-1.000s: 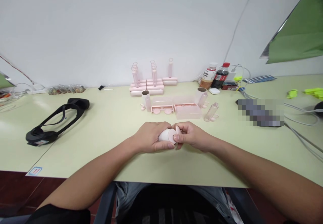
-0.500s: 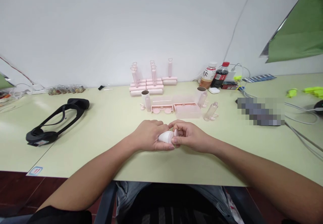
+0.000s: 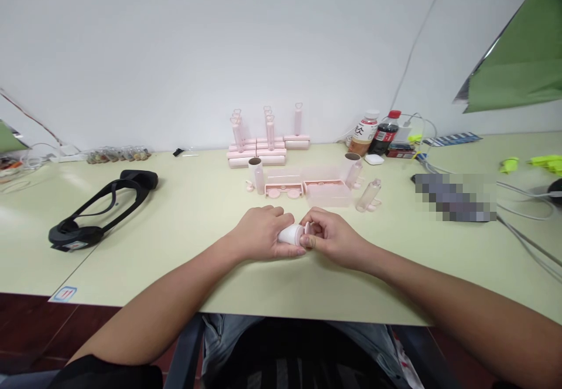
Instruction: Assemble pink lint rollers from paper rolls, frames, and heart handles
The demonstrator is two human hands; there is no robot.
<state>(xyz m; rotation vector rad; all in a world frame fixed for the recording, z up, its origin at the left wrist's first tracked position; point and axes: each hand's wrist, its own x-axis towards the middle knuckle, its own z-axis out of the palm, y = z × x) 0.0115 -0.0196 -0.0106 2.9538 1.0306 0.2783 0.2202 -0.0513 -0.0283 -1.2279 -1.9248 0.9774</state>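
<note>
My left hand [image 3: 259,234] is wrapped round a small white roll [image 3: 290,234] that lies on its side just above the pale green table [image 3: 184,225]. My right hand [image 3: 331,237] meets it from the right and pinches a small pink cap [image 3: 307,229] against the roll's end. Both hands rest near the table's front middle. Behind them lie a clear pink box [image 3: 327,193], a tray of pink discs [image 3: 283,190], and upright rolls [image 3: 256,175].
Finished pink rollers [image 3: 263,143] are stacked by the wall. A black headset [image 3: 99,207] lies at the left. Two drink bottles [image 3: 373,131], cables [image 3: 522,219] and a blurred patch [image 3: 454,197] sit at the right. A clear tube [image 3: 367,196] lies right of the box.
My hands have shifted slightly up and away on the table. The right fingers have turned around the pink cap at the roll's end.
</note>
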